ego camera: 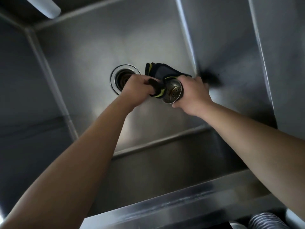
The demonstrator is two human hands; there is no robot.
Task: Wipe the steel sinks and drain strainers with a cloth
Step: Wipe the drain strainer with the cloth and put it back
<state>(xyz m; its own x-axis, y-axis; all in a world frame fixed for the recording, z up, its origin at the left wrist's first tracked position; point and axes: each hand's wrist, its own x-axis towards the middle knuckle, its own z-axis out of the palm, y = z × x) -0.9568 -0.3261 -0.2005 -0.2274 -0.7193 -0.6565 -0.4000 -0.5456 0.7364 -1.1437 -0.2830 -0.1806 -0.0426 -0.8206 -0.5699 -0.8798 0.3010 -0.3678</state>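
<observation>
Right hand (pixel 192 93) gripping perforated drain strainer (pixel 173 91), left hand (pixel 137 90) clutching dark cloth (pixel 158 71) against it, above steel sink (pixel 99 47), open drain (pixel 121 78) beside

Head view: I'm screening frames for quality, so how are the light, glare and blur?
Head view: dim overall, with soft glare on the sink floor; wide-angle bending at the edges; strainer and cloth fairly sharp; dark smear beside the right hand.

dim, cool light | soft glare on sink (pixel 102 47) floor; dark shadow right | wide-angle bending at edges; slight blur
</observation>
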